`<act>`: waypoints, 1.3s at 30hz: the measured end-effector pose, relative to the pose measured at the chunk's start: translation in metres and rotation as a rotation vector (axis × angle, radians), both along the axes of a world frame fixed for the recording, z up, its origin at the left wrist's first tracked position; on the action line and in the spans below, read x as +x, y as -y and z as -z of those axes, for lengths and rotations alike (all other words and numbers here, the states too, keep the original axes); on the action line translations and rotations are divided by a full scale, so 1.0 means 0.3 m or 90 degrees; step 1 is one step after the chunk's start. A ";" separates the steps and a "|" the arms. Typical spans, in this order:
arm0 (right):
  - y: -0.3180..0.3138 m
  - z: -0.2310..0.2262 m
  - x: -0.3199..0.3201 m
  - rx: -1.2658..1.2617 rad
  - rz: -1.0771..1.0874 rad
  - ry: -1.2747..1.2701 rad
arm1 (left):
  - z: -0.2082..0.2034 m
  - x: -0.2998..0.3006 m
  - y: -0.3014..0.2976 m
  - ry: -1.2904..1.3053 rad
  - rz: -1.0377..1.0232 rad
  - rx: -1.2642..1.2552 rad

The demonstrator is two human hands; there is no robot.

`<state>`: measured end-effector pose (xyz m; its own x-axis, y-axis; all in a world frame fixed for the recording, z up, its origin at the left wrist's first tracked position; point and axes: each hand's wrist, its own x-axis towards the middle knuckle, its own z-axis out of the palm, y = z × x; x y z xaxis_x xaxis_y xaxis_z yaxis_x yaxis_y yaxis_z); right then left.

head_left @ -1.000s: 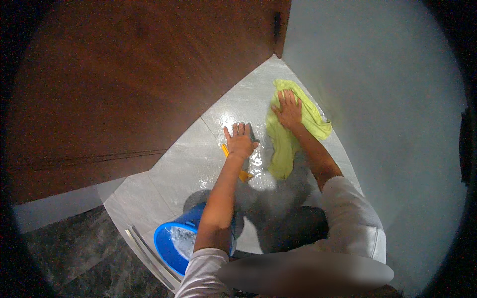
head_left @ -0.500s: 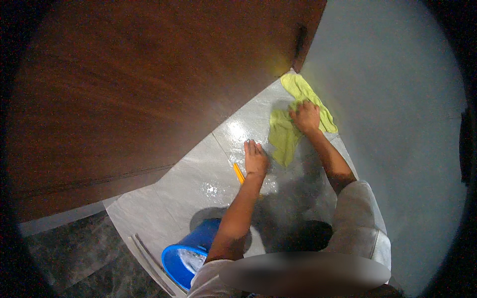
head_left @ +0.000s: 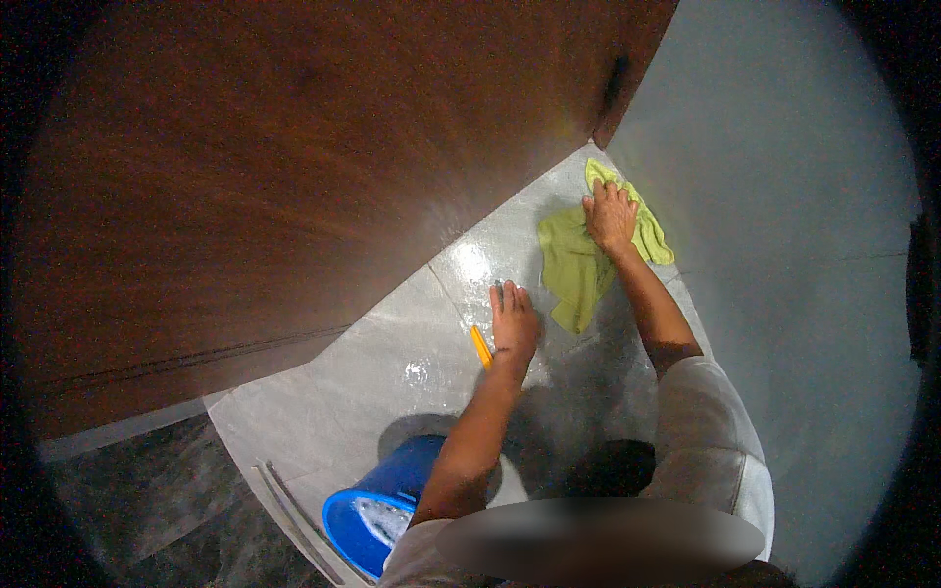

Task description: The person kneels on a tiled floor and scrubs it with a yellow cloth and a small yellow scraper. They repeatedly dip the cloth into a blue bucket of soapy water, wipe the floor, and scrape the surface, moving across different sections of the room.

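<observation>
Bunched yellow-green cloth (head_left: 573, 265) lies spread on the wet grey tiled floor (head_left: 392, 338), close to the corner. My right hand (head_left: 612, 218) presses down on its upper part, fingers curved over the fabric. One flap hangs out flat toward me; another runs along the right wall. My left hand (head_left: 516, 321) rests on the shiny wet tile to the left of the cloth, with fingers stretched out and nothing held. A thin yellow-orange stick or handle (head_left: 481, 346) lies beside my left wrist, its near end hidden by the forearm.
A blue bucket (head_left: 338, 505) with suds inside stands at the near left, partly behind my left arm. A brown wooden door (head_left: 294, 196) with a dark handle borders the floor on the left; a grey wall (head_left: 784, 216) on the right. A raised edge strip (head_left: 294, 519) meets dark tiles.
My right hand has moved farther toward the corner on the cloth, and the cloth's far end is more bunched. My left hand's fingers are more spread. The view has shifted slightly.
</observation>
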<state>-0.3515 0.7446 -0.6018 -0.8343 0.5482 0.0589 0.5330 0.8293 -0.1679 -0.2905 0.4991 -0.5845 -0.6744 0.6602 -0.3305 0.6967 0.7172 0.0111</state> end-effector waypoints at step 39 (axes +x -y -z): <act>-0.089 0.065 -0.183 0.056 0.016 -0.036 | 0.024 -0.004 -0.004 -0.028 0.000 -0.070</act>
<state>-0.4065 0.7714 -0.6211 -0.8142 0.5596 0.1545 0.5456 0.8285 -0.1258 -0.2917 0.5003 -0.5918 -0.6897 0.6218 -0.3711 0.6950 0.7123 -0.0983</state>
